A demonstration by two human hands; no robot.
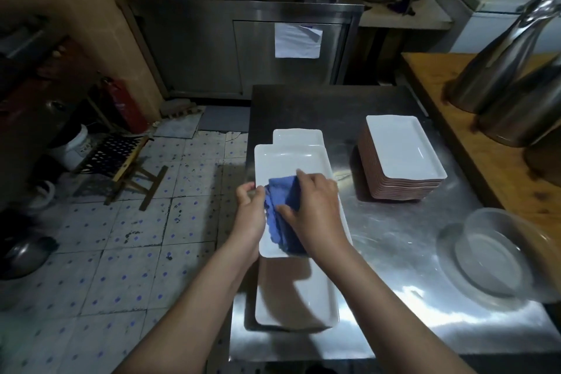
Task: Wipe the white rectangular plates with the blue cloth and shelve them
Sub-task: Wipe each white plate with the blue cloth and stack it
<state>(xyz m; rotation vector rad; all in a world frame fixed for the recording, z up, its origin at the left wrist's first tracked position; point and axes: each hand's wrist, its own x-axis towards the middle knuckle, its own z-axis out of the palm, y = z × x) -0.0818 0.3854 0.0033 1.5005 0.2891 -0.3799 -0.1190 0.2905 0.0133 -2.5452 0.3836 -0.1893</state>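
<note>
We cannot see much of the blue cloth (283, 193): our right hand (314, 206) lies over it with fingers spread nearly straight, pressing it flat into the top plate (288, 161), and the cloth's near end runs out from under the wrist. Our left hand (250, 206) curls round that plate's nine o'clock rim, thumb on top, the fingers hidden beneath the edge. Whether the plate is lifted or resting we cannot tell. It covers most of two more white plates, one (299, 136) showing only its far end at twelve o'clock, the other (299, 300) showing its near half at six o'clock, partly shadowed by our forearms. All lie along the nine o'clock side of the steel table (394, 252). At two o'clock of the top plate, well apart, stands a stack of plates (400, 155); only the uppermost shows its white face, the rest are brownish edges. A clear glass dish (491, 255) at four o'clock is hard to separate from the reflections. Steel jugs (501, 61) on the wooden counter (440, 94) are cut off by the frame at three o'clock. A paper sheet (297, 41) on the cabinet door at twelve o'clock is too blurred to read, as is the label on the red extinguisher (126, 103) at ten o'clock.
</note>
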